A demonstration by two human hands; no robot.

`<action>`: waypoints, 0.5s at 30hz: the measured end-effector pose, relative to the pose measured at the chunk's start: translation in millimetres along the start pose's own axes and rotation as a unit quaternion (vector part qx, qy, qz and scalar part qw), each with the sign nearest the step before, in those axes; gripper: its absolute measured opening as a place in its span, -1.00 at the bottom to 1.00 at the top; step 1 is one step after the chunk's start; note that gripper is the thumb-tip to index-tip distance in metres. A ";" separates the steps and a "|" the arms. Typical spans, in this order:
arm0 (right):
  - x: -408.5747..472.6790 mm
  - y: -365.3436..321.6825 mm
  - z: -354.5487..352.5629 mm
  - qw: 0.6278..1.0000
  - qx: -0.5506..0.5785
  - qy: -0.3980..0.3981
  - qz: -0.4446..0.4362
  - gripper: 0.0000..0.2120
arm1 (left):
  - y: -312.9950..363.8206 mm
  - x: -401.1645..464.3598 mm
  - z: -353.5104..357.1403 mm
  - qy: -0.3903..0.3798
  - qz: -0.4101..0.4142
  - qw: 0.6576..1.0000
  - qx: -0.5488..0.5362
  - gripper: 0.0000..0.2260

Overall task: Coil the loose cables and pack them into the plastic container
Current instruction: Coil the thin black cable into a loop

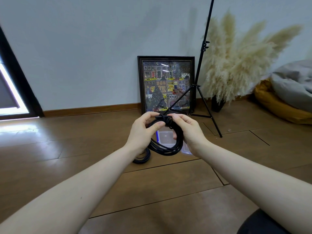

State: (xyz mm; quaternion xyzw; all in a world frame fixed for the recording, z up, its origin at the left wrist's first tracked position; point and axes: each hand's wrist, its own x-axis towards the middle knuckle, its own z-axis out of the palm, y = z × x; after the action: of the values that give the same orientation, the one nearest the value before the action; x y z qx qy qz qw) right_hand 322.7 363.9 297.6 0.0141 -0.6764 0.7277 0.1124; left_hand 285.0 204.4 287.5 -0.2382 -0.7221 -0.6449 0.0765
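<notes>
Head view. Coiled black round cable point(166, 146) — held above the clear rectangular plastic container point(166, 138) on the wooden floor point(67, 149). Left hand point(143, 130) pinches the coil's wrapped top; right hand point(187, 130) curls round its right side. Second black cable coil point(143, 158) — floor, left of container.

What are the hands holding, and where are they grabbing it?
Both hands hold a coiled black cable. The left hand and right hand pinch the top of the coil, where the cable end is wrapped around it.
</notes>
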 end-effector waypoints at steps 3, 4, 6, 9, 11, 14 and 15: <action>-1.4 3.0 -0.1 0.999 -0.045 -0.005 -0.007 -0.76 | 0.1 -1.2 -1.8 -0.018 0.012 1.000 0.019 -0.73; -1.5 3.6 0.4 0.999 -0.047 0.001 -0.013 -0.77 | 0.1 -1.2 -2.1 -0.022 0.011 0.999 0.020 -0.72; -1.3 3.1 2.0 0.999 -0.031 0.001 -0.014 -0.78 | -0.1 -0.5 -2.9 -0.025 0.009 0.999 0.028 -0.72; -1.9 0.1 2.0 1.000 0.000 -0.021 0.001 -0.84 | 0.7 0.2 -1.8 0.011 0.000 1.000 0.003 -0.73; -3.0 -0.6 0.0 0.998 -0.002 -0.058 0.023 -0.83 | 1.8 1.7 -2.2 0.057 -0.022 0.998 -0.031 -0.74; -6.7 3.9 -2.9 0.986 -0.013 -0.145 0.087 -0.60 | 1.1 4.4 -5.4 0.089 -0.058 0.993 -0.058 -0.75; -8.2 5.7 -2.5 0.981 -0.004 -0.167 0.100 -0.56 | 0.1 4.2 -6.7 0.092 -0.065 0.992 -0.064 -0.75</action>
State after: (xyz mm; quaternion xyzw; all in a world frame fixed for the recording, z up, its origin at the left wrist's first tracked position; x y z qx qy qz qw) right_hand 330.0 364.9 290.4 0.0672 -0.6866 0.7200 -0.0758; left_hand 280.1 198.9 290.4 -0.1348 -0.6829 -0.7129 0.0853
